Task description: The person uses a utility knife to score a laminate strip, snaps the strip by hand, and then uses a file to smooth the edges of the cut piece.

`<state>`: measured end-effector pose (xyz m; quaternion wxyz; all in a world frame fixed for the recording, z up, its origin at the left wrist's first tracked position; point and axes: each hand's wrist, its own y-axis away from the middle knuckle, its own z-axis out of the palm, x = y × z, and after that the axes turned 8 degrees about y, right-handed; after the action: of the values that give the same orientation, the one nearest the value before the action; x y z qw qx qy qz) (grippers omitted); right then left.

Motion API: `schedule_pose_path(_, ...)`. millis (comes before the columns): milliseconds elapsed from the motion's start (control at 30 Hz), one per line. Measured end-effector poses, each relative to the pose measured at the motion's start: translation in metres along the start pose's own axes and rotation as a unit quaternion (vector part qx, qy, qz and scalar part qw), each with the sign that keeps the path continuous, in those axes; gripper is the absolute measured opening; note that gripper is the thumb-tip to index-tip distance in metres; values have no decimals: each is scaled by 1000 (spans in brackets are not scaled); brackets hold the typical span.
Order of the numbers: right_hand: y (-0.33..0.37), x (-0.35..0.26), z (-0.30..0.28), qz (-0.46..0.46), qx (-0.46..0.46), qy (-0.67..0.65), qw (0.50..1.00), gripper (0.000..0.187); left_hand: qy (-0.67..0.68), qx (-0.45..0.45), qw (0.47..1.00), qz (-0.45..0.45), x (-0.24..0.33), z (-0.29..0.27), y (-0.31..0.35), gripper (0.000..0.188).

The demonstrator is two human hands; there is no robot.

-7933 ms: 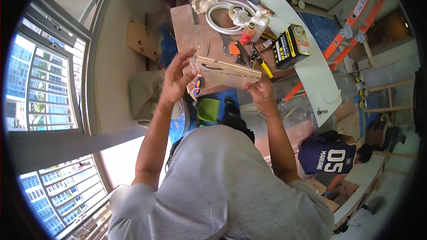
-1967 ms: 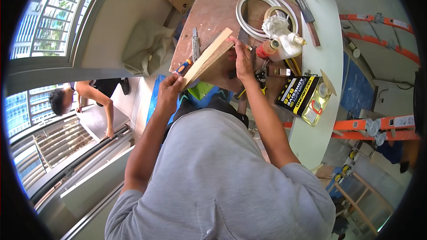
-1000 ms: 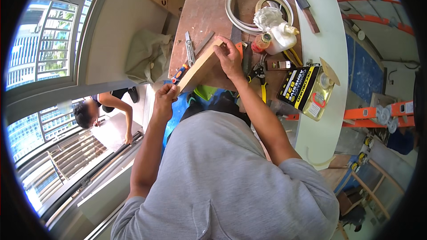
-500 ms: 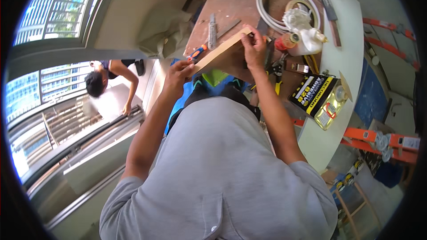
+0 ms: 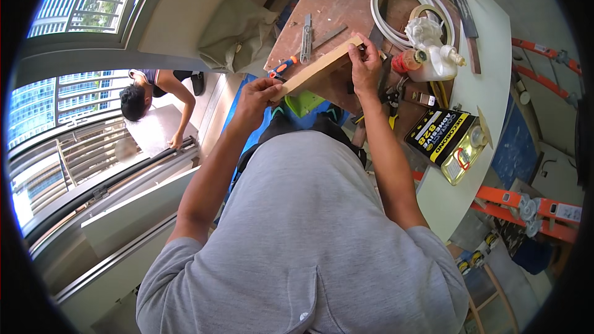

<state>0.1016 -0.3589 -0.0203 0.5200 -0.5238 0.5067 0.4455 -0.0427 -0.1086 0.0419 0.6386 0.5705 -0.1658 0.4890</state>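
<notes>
I hold a pale wooden board (image 5: 315,68) edge-up over the near edge of a brown workbench (image 5: 334,6). My left hand (image 5: 257,96) grips its lower left end. At the upper right end my right hand (image 5: 366,65) pinches the board between fingers and thumb. The board slants from lower left to upper right, just in front of my grey shirt.
On the bench lie a utility knife (image 5: 306,29), an orange-and-blue tool (image 5: 281,67), a coiled white hose (image 5: 399,9), a white jug (image 5: 436,62) and a yellow-black adhesive can (image 5: 448,142). Another person (image 5: 151,89) bends over a panel by the window at left. Orange ladders (image 5: 532,204) stand right.
The board has stayed in both hands, swinging from held up flat to slanted over the bench edge. My view has shifted, and the person at left now shows nearer the window.
</notes>
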Motion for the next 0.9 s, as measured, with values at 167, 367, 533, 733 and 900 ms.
schedule_pose_path(167, 2, -9, -4, 5, 1, 31, 999, 36, -21, -2, 1000, 4, -1, 1, -5, 13)
schedule_pose_path(367, 0, 4, 2, 18, 12, 33, 999, 38, -98, 22, 992, 70, -2, 8, 1, 17)
schedule_pose_path(533, 0, 10, -1, 53, -13, -4, 998, 38, -108, 23, 992, 69, -1, 11, -1, 23)
schedule_pose_path(733, -1, 8, 4, 35, 23, 14, 999, 35, -150, 37, 986, 67, 3, 15, -1, 21)
schedule_pose_path(900, -2, 10, 9, 25, 31, -9, 999, 34, -146, 30, 987, 58, 0, 9, -4, 23)
